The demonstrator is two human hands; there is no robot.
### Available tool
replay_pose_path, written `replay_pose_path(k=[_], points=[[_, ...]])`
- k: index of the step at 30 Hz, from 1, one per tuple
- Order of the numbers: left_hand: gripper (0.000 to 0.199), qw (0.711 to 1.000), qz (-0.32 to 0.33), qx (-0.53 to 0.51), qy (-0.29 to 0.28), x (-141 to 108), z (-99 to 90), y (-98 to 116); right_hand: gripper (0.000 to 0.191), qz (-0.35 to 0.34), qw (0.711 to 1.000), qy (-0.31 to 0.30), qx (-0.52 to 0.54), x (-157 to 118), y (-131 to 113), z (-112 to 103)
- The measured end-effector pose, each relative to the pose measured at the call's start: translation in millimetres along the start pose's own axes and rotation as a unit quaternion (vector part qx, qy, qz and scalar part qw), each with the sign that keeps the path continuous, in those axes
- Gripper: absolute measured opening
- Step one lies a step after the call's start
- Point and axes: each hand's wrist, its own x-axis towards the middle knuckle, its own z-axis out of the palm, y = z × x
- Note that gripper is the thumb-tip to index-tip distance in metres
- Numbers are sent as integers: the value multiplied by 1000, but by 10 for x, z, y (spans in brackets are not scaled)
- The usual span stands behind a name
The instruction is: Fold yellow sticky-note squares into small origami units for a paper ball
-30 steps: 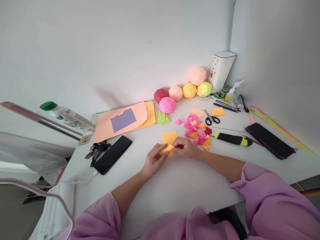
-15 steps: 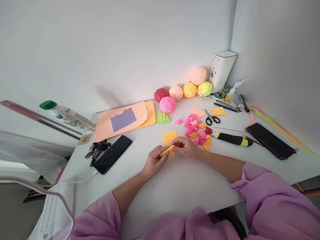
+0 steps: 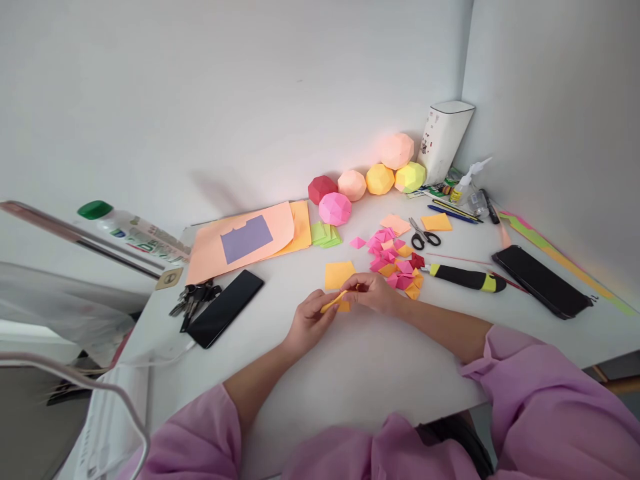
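The left hand (image 3: 311, 319) and the right hand (image 3: 374, 293) both have their grip closed on a small, folded piece of orange paper (image 3: 330, 306), pinched between thumb and fingers. It sits between the hands, above the white, smooth surface (image 3: 320, 373), just in front of a flat, square sheet of yellow-orange paper (image 3: 339, 275).

To crease it well, the left grip would best stay firm but light, keeping the layers aligned, while the right thumb and fingertip press along the fold from one end to the other; squeezing hard before the edges match could set a crooked crease.

The paper appears narrow, seen nearly edge-on. Its long axis slants across the body: the nearer end points left toward the left palm, the farther end right, into the right fingertips, which hide its exact tip.
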Motion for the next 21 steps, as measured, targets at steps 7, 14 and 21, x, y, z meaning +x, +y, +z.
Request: replay_pose_path(k=[7,14,21], points=[[28,1000,-19,9,-10,5,-2,36,22,-10,1000,9,-6,-7,2,4],[27,999,-36,0,-14,-1,4,32,23,-19,1000,18,-5,-6,-19,16],[27,999,-40,-8,-18,6,-5,65,20,-36,999,7,-9,-18,0,11]])
